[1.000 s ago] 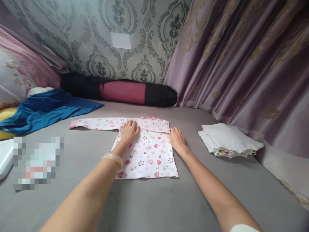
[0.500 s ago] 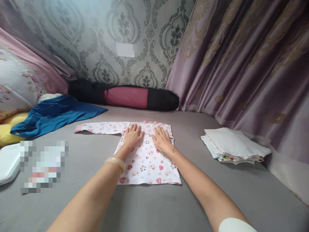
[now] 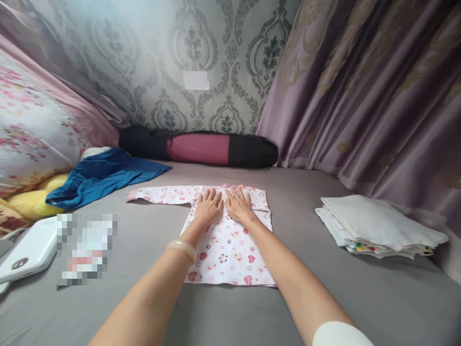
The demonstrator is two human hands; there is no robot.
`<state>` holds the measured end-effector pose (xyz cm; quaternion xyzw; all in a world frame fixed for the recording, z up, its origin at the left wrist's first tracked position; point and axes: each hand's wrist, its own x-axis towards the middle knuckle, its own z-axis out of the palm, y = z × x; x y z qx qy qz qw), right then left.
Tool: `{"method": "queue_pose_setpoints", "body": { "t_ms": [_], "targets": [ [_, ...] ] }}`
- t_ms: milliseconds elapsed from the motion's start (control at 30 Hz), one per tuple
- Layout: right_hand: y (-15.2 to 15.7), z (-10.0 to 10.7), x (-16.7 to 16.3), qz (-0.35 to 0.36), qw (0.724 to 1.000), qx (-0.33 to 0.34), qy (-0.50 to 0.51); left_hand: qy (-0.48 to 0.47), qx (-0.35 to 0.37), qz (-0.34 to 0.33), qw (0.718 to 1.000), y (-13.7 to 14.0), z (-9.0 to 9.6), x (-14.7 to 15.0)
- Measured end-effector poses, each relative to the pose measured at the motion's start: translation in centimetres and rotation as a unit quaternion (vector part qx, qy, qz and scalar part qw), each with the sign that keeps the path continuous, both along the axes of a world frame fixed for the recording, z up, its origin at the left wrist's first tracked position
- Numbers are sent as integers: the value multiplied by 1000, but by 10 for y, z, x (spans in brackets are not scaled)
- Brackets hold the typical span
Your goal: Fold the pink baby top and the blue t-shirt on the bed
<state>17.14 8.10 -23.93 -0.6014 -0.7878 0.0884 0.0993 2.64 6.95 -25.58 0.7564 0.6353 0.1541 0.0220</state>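
From where I stand, a small long-sleeved top, white with pink hearts and flowers, lies spread in the middle of the grey sheet. One sleeve stretches out to the left, ending in a pink cuff; on the right, a folded-in strip lies across the upper part. Both of the person's hands press on the far part of the top, side by side near its middle: the left hand and the right hand are laid flat, fingers extended, gripping nothing. A pale bangle circles the left wrist.

Well to the right sits a stack of folded white cloths. Near the left edge lie a white case-like object and, just beside it, an item too blurred to tell. Farther back on the left is a rumpled blue cloth, and along the far wall rests a long black-and-maroon bag.
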Motion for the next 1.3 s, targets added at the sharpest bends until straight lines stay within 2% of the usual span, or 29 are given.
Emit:
{"method": "queue_pose_setpoints", "body": {
  "t_ms": [167, 300, 400, 567, 900, 1000, 1100, 1200, 1300],
  "targets": [
    [5, 7, 8, 8, 999, -44, 14, 14, 31, 32, 999, -4, 2, 2],
    [8, 6, 28, -82, 996, 6, -15, 19, 70, 55, 996, -6, 2, 4],
    [11, 1, 45, -136, 989, 25, -59, 25, 41, 44, 998, -3, 1, 5],
    [18, -5, 55, -155, 984, -8, -84, 27, 31, 42, 998, 1, -1, 5],
    [19, -4, 53, -161, 984, -6, -80, -18, 47, 50, 997, -3, 4, 5],
    [18, -3, 40, -131, 987, 48, -74, -72, 69, 71, 992, -2, 5, 5],
    [18, -4, 11, -48, 994, 96, -31, -164, 76, 92, 979, 1, 5, 2],
    [22, -6, -27, 31, 994, 80, 73, -298, 61, 124, 945, 6, 7, -4],
    [30, -4, -61, 45, 974, 47, 217, -416, 53, 139, 897, 10, 9, -12]
  ]
}}
